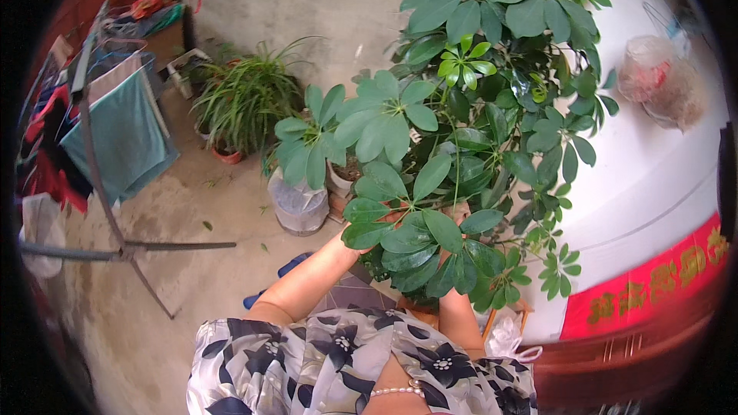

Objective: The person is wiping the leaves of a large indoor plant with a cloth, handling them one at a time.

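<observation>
A tall umbrella plant point(438, 230) with glossy green leaf clusters fills the space in front of me. Both my arms reach into its lower foliage. My left hand point(392, 217) shows only as a strip of skin between the leaves, its fingers covered. Of my right hand point(459, 212) just a small patch appears past the leaves, beside the stems; the forearm point(459, 315) rises below it. Whether either hand grips a stem or leaf is hidden. One bright young leaf cluster point(466, 65) stands higher on the plant.
Left of the plant stand a bucket-like container with clear plastic point(298, 207) and a potted spider plant point(250, 100). A drying rack with a teal towel point(123, 134) is at far left. Clear bags point(661, 81) hang on the white wall, above a red banner point(646, 284).
</observation>
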A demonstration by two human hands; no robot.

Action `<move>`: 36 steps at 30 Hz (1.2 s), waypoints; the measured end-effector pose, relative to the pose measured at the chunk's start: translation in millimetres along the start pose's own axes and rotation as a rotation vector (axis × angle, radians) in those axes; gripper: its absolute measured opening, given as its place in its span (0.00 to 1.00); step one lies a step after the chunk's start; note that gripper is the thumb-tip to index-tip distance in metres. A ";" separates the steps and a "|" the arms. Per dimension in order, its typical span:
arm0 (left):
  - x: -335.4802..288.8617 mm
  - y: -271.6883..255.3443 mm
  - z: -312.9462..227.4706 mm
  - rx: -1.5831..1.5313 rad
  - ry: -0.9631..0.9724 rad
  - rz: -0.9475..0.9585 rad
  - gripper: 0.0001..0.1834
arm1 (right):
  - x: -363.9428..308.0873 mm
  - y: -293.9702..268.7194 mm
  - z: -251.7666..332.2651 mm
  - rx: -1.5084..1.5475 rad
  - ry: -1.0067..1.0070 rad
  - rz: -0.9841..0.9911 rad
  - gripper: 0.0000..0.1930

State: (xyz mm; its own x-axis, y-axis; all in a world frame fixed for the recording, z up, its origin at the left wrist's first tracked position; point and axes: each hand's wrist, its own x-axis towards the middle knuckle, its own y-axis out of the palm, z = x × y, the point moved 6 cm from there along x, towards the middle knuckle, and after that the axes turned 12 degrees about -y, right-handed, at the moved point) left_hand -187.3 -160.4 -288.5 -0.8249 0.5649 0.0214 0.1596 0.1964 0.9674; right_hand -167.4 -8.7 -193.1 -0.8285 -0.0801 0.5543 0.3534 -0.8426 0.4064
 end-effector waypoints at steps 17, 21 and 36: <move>-126.5 53.1 -107.6 1.133 0.381 -0.838 0.14 | -6.4 -58.7 192.3 -0.482 -0.653 -0.534 0.19; -175.8 159.4 -146.4 0.632 1.075 -0.280 0.10 | 2.8 -53.1 232.4 -0.413 -0.709 -0.496 0.19; 69.2 341.5 -112.9 0.481 0.384 0.105 0.27 | 50.0 30.0 280.8 -0.274 -0.841 -0.241 0.20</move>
State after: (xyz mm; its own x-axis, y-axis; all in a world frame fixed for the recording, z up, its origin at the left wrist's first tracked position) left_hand -251.1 -144.7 71.8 -0.9134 0.2896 0.2862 0.4031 0.5446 0.7355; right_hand -76.2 111.6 50.8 -0.2394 0.4377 0.8667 0.0074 -0.8918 0.4524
